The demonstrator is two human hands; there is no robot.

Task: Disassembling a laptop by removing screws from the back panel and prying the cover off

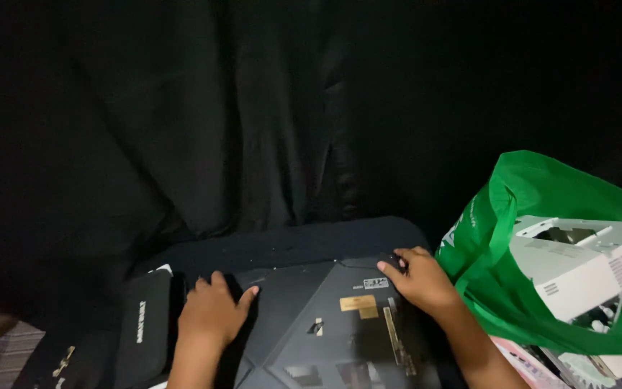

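Dark flat panel (325, 324) lies on black cloth, long axis running near to far, slightly tilted right. Left hand (212, 313) flat, open on left edge. Right hand (419, 281) curled, gripping far right corner. Green bag (498, 238) right, black curtain (217, 122) behind.

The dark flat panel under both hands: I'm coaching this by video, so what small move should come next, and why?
Probably lift the far edge of the panel. The right hand curls over its far corner, and the left hand lies flat at its left edge, steadying it.
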